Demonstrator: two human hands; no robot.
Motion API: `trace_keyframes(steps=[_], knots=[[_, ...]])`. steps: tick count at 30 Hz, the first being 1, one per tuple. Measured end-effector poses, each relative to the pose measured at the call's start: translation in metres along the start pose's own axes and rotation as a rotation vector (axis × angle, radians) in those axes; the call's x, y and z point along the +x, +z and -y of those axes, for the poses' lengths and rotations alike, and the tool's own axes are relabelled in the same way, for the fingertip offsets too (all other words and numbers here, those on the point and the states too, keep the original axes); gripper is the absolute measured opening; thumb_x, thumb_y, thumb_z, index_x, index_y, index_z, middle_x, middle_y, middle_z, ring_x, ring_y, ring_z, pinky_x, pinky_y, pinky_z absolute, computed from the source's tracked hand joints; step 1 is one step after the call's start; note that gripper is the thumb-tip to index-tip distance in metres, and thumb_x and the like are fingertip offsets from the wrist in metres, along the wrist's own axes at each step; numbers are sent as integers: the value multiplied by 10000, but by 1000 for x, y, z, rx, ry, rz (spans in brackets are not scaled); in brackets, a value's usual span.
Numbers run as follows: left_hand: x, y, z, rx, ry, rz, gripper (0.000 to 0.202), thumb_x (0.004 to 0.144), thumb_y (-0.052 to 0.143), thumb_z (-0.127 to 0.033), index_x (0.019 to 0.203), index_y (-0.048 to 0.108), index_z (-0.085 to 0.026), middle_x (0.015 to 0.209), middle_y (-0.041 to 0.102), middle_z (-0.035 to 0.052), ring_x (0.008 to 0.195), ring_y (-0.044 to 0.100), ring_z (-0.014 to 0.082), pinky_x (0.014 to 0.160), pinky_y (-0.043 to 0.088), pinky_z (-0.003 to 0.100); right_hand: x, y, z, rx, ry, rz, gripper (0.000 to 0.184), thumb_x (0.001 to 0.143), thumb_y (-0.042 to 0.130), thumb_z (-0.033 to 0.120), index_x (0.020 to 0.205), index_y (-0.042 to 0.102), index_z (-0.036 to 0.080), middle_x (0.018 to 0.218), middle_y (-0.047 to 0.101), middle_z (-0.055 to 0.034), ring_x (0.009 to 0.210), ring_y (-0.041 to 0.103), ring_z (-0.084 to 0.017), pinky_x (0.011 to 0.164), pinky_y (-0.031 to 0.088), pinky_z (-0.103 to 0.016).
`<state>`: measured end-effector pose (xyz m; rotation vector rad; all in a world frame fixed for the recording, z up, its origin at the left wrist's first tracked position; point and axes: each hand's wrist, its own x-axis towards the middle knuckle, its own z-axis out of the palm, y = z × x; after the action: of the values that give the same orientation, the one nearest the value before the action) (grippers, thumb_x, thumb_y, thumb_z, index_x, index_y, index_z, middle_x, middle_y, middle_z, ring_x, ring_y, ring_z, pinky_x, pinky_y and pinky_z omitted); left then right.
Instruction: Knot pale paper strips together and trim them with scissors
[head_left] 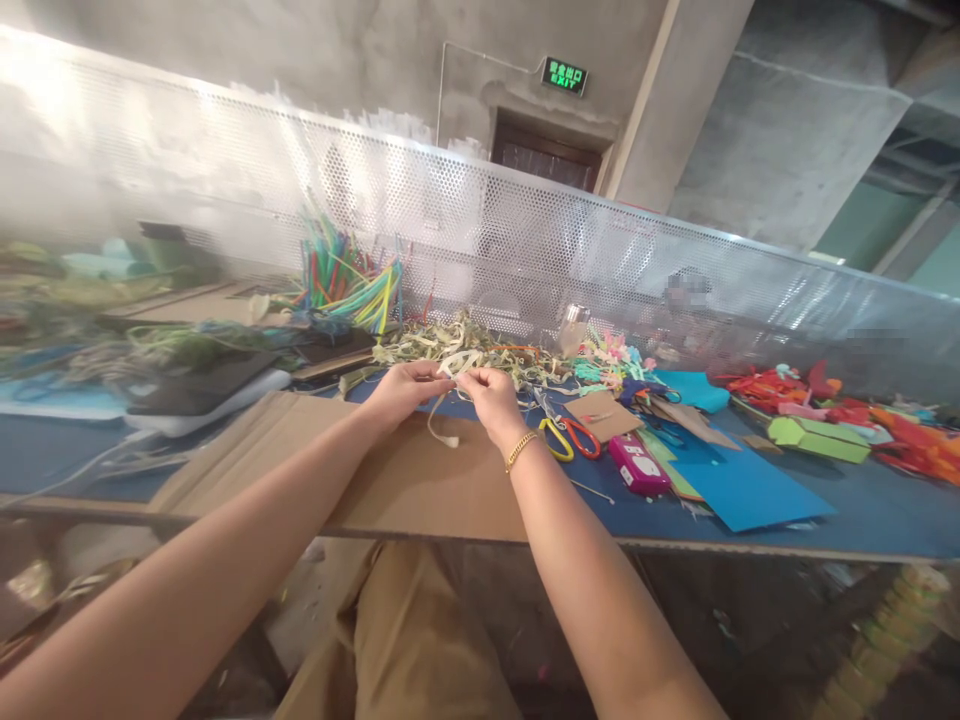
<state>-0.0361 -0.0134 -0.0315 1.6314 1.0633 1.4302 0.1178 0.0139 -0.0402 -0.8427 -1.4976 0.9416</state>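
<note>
My left hand and my right hand meet fingertip to fingertip above the cardboard sheet. Both pinch a pale straw-coloured strip; one narrow end hangs down in a curve to the cardboard, and a wider looped part shows above the fingers. Whether it is dried leaf or ribbon I cannot tell. Just behind the hands lies a heap of similar dry, twisted strips. Scissors with one yellow and one orange-red handle loop rest to the right of my right wrist, which wears a gold bracelet.
A magenta box and blue paper sheets lie to the right, with red and orange craft pieces beyond. Colourful pipe cleaners stand at back left. A perforated metal screen borders the table's rear.
</note>
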Motion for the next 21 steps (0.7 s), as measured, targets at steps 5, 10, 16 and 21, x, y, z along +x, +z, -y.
trace_keyframes(steps=[5, 10, 16, 21], knots=[[0, 0, -1, -29, 37, 47, 214, 641, 775, -363, 663, 697, -165, 794, 617, 38, 594, 488, 108, 527, 356, 234, 2, 0, 1, 103, 84, 12, 297, 646, 673, 442, 588, 565, 172, 465, 432, 69, 496, 358, -76, 498, 290, -213], [1, 0, 0, -44, 72, 40, 213, 632, 783, -361, 670, 707, -165, 773, 597, 30, 597, 471, 104, 526, 340, 234, 2, -2, 4, 166, 189, 74, 328, 647, 682, 426, 542, 470, 199, 427, 320, 90, 439, 266, -64, 455, 229, -225], [2, -2, 4, -96, 26, 81, 235, 693, 741, -391, 676, 689, -162, 714, 559, 13, 573, 443, 93, 546, 356, 229, -1, -3, 12, 231, 207, 79, 312, 638, 692, 407, 557, 471, 201, 445, 389, 70, 468, 367, -84, 486, 309, -228], [1, -2, 3, -136, -13, 103, 257, 663, 760, -404, 693, 680, -161, 707, 576, 18, 604, 476, 107, 575, 392, 224, -3, -2, 15, 253, 212, 50, 302, 622, 687, 361, 549, 438, 205, 446, 393, 72, 455, 368, -78, 470, 302, -222]])
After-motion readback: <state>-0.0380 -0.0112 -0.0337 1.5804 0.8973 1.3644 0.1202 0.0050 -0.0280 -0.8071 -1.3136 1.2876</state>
